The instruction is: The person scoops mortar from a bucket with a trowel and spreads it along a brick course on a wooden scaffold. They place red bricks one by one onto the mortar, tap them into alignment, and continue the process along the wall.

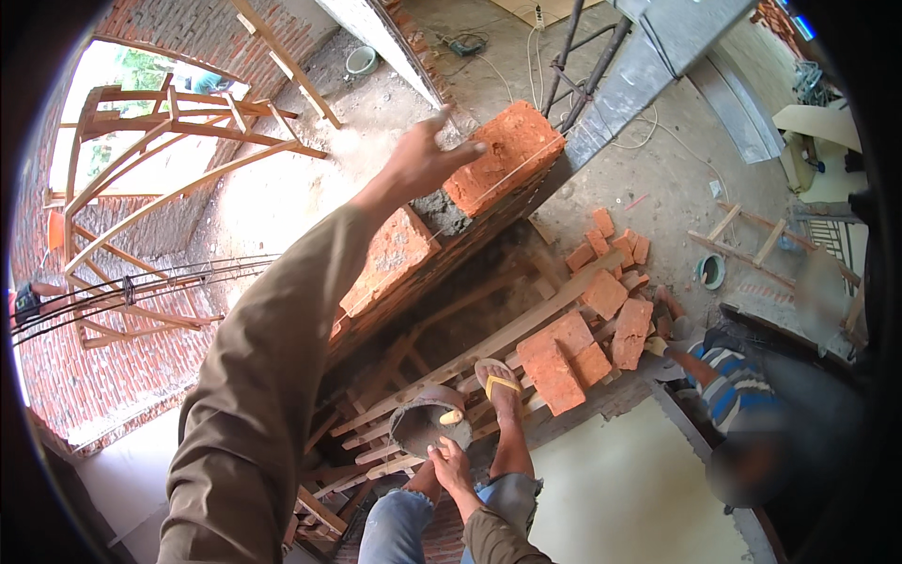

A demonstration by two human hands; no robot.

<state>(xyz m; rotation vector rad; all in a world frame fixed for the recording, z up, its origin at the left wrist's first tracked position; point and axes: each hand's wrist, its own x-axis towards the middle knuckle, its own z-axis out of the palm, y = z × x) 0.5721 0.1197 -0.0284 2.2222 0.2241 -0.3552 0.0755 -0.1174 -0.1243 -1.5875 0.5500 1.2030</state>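
My left arm reaches up the view, and my left hand (pixel 423 155) is open with fingers spread. Its thumb side overlaps the near-left edge of an orange brick (pixel 507 155) on top of the wall; contact is not certain. Grey mortar (pixel 440 214) lies beside that brick, and another brick (pixel 393 258), smeared with mortar, sits lower along the course. Low in the middle, my right hand (pixel 453 470) has its fingers curled at the near rim of a mortar-crusted bucket (pixel 404 428). A pale wooden handle (pixel 452 416) sticks up inside the bucket, apart from my fingers.
My sandalled foot (pixel 500 381) stands on wooden slats high above the floor. Loose bricks (pixel 554 367) are piled to its right. A co-worker in a striped shirt (pixel 738 390) is at the lower right, one hand near the pile. Wooden framing (pixel 169 122) rises at left; a metal beam (pixel 648 70) runs at upper right.
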